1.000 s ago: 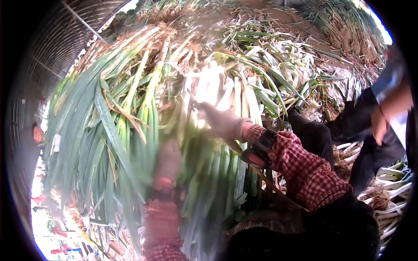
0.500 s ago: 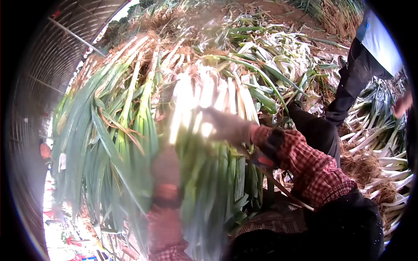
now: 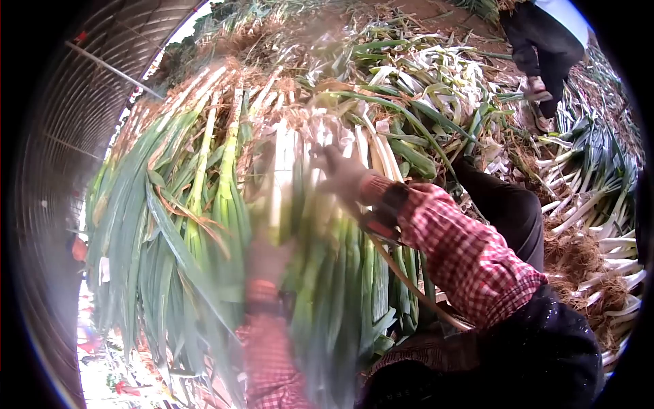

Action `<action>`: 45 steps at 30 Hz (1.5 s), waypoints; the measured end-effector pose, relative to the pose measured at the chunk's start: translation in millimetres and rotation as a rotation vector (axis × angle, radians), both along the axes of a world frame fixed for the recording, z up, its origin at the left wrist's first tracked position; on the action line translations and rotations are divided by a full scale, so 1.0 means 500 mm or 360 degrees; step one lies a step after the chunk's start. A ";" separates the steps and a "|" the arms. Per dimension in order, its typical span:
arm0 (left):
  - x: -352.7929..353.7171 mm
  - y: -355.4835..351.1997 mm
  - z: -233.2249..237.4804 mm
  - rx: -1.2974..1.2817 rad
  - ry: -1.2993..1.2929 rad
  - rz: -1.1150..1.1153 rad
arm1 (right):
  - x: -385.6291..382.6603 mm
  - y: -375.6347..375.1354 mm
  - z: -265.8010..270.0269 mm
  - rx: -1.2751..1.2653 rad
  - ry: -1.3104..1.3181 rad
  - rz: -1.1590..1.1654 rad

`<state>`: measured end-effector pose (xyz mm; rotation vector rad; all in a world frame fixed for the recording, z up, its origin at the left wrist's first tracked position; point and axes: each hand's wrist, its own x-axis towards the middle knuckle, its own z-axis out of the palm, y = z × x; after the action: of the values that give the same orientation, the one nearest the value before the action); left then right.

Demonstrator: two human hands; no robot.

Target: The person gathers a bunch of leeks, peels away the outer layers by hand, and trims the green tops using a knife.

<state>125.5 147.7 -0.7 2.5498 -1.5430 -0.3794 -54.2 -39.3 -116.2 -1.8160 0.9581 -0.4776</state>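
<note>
A bundle of leeks (image 3: pixel 327 266) lies in front of me, white stalks away from me and green leaves hanging towards me. My right hand (image 3: pixel 343 176), gloved, rests over the white stalks with its fingers stretched out and somewhat apart. Beneath its wrist sits a small dark device (image 3: pixel 380 223), and a thin tan hose or rod (image 3: pixel 415 290) runs down from there. Smeared by motion, my left hand (image 3: pixel 269 255) is over the green leaves on the left side of the bundle. Its fingers cannot be made out.
More leeks (image 3: pixel 221 170) lie to the left, roots outward. Loose leaves and trimmings (image 3: pixel 422 82) cover the ground behind. At the right, several leeks (image 3: pixel 613 266) are piled with rooty ends. A person (image 3: pixel 545 48) stands at the upper right. A curved ribbed wall (image 3: pixel 54 136) rises on the left.
My right hand has shifted slightly up, its fingers now more spread. The left hand stays low over the leaves, blurred in both. The other person has moved farther off, towards the upper right.
</note>
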 end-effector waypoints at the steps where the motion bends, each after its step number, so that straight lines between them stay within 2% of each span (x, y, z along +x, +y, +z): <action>1: 0.011 -0.008 -0.012 0.0076 0.0032 -0.0005 | -0.033 0.028 0.036 0.0030 0.0003 -0.0011; 4: 0.042 -0.006 -0.054 -0.0102 0.0167 -0.0070 | -0.069 0.069 0.065 0.0073 -0.0084 -0.0104; 6: 0.075 -0.018 -0.086 0.0038 0.0145 -0.0033 | -0.096 0.066 0.108 0.0443 -0.0163 -0.0230; 8: 0.089 -0.021 -0.099 0.0110 0.0113 -0.0004 | -0.069 0.027 0.047 0.0367 -0.0119 -0.0163; 10: 0.089 -0.017 -0.102 0.0112 0.0094 0.0004 | -0.066 0.060 0.083 0.0228 0.0063 0.0024; 12: 0.079 -0.019 -0.098 0.0155 0.0024 0.0014 | -0.060 0.079 0.067 0.0007 0.0057 0.0140; 15: 0.036 -0.022 -0.053 0.0308 0.0033 0.0086 | -0.032 0.045 0.070 0.0216 0.0087 -0.0001; 17: 0.044 -0.016 -0.072 0.0295 -0.0050 0.0057 | 0.002 0.004 0.049 0.0297 0.0157 -0.0136; 20: 0.060 -0.018 -0.098 0.0213 -0.0089 -0.0026 | 0.013 -0.009 0.031 0.0206 0.0243 -0.0276; 24: 0.061 -0.009 -0.105 0.0015 0.0453 0.0105 | -0.033 0.038 0.116 0.0475 0.0213 -0.0181; 27: 0.119 -0.020 -0.099 -0.0084 0.0912 0.0264 | -0.036 0.090 0.062 0.0152 0.0002 0.0245; 28: 0.094 -0.014 -0.049 -0.0219 0.1268 0.0270 | -0.070 0.139 0.114 0.0133 -0.0065 0.0406; 29: 0.109 -0.015 -0.042 -0.0310 0.1259 0.0201 | -0.104 0.189 0.143 0.0352 -0.0178 0.0488; 30: 0.123 -0.009 -0.036 -0.0396 0.1250 0.0142 | -0.132 0.214 0.159 0.0382 -0.0207 0.0579; 31: 0.106 -0.007 0.002 -0.0300 0.1273 0.0223 | -0.160 0.238 0.175 0.0414 -0.0236 0.0670; 32: 0.104 -0.005 0.004 -0.0366 0.1235 0.0095 | -0.174 0.246 0.183 0.0242 -0.0189 0.0758; 34: 0.147 -0.008 -0.041 -0.0394 0.1119 0.0135 | -0.183 0.231 0.184 0.0299 -0.0268 0.0298; 35: 0.086 -0.007 0.006 -0.0340 0.1032 0.0127 | -0.179 0.197 0.113 0.0123 -0.0504 0.0154; 36: 0.008 -0.009 0.051 -0.0289 0.0939 0.0119 | -0.178 0.187 0.094 0.0117 -0.0555 0.0116; 37: 0.002 -0.012 0.028 -0.0274 0.0741 0.0105 | -0.175 0.183 0.118 0.0111 -0.0605 0.0077; 38: -0.003 -0.015 0.005 -0.0256 0.0542 0.0100 | -0.186 0.202 0.137 0.0334 -0.0465 0.0206; 39: -0.006 -0.017 -0.004 -0.0226 0.0661 0.0109 | -0.197 0.227 0.198 0.0539 -0.0301 0.0332; 40: -0.009 -0.022 -0.011 -0.0191 0.0778 0.0122 | -0.195 0.251 0.187 0.0467 -0.0248 0.0372; 41: 0.012 -0.025 -0.023 -0.0166 0.0865 0.0089 | -0.203 0.280 0.191 0.0583 -0.0170 0.0436; 43: 0.081 -0.021 -0.044 -0.0140 0.1022 0.0051 | -0.230 0.321 0.269 0.0740 0.0062 0.0662; 45: 0.099 -0.018 -0.039 -0.0152 0.1213 0.0115 | -0.225 0.356 0.213 0.0524 -0.0053 0.0706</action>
<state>175.2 139.0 -20.4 1.9996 -1.1299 -1.0763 -166.7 138.9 -9.9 -1.6458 0.5459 -0.0665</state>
